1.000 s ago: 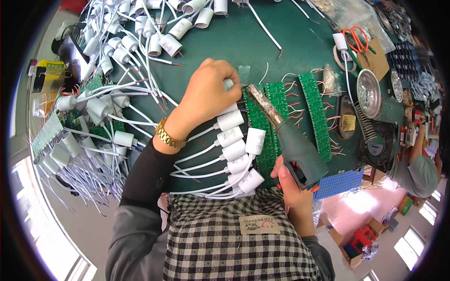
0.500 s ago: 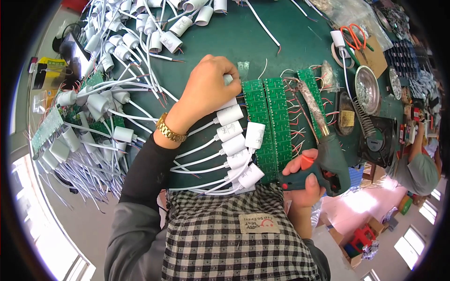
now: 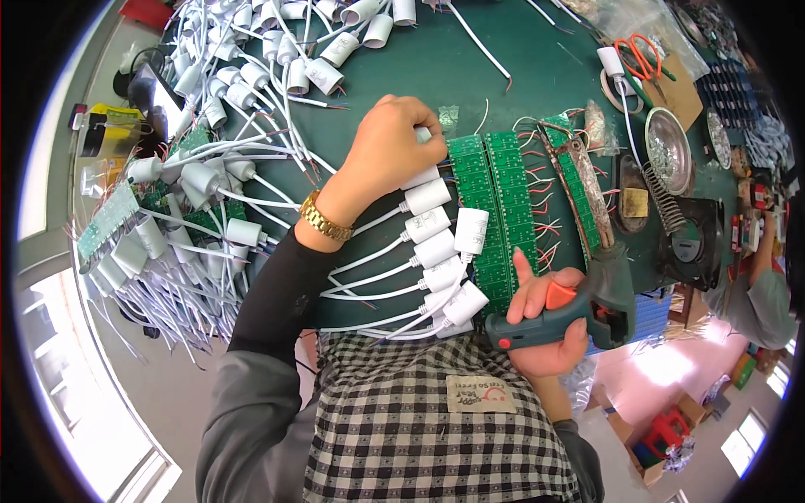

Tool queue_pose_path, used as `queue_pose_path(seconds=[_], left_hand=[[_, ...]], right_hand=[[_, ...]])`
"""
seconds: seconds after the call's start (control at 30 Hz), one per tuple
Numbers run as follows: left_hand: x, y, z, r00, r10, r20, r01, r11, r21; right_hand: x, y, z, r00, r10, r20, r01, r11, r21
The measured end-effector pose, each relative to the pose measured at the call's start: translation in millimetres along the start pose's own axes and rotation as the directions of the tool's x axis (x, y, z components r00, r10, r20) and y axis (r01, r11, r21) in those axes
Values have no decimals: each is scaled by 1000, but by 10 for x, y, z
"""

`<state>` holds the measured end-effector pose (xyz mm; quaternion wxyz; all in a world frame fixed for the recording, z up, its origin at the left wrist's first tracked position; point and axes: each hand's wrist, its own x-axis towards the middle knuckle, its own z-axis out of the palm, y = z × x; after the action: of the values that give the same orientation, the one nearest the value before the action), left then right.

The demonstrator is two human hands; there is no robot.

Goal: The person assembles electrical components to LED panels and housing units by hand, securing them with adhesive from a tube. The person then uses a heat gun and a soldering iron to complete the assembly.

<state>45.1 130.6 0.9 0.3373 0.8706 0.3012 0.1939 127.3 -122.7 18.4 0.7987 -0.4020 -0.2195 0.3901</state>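
Observation:
My left hand (image 3: 394,138) is closed at the left edge of the green circuit boards (image 3: 507,210). It pinches a white lamp socket (image 3: 423,134), mostly hidden by the fingers. In my right hand (image 3: 549,360) is a dark green soldering gun (image 3: 610,281) with an orange trigger. One finger of that hand points up off the grip. The gun's tip reaches over the upper part of the right-hand board strip (image 3: 579,189). Below my left hand, several white sockets (image 3: 434,249) with cables lie in a row beside the boards. Short red and white wires stick out from the boards.
Piles of white sockets (image 3: 323,75) and cables (image 3: 180,285) cover the far left and left. At right are orange-handled scissors (image 3: 639,59), a metal dish (image 3: 668,151), a coiled spring (image 3: 662,197) and a black fan (image 3: 700,243). Another person's arm (image 3: 759,264) shows at far right.
The whole view has shifted slightly right. The soldering gun's tip has moved a little up and right over the boards, and a right-hand finger has lifted. My left hand keeps its pinch.

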Motion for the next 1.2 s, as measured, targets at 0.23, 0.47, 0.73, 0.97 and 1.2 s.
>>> queue_pose_path(seconds=[0.23,0.47,0.73,0.97,1.2], left_hand=[[11,22,-20,999,-36,29,35,999,25],[73,-47,-110,981,90,171,-85,996,-38],[31,278,-144,961,131,243,-164,979,120],[-314,430,-577,930,-37,365,71,994,-79],[-1092,829,-1073,966,-146,214,186,965,-183]], right_hand=[[129,218,-14,988,-106,108,78,970,231],[211,221,-218,987,-112,-113,131,975,179],[241,184,-393,980,-200,-17,197,943,270],[229,217,-363,944,-328,-19,323,917,234],[203,292,-506,931,-359,-60,362,893,267]])
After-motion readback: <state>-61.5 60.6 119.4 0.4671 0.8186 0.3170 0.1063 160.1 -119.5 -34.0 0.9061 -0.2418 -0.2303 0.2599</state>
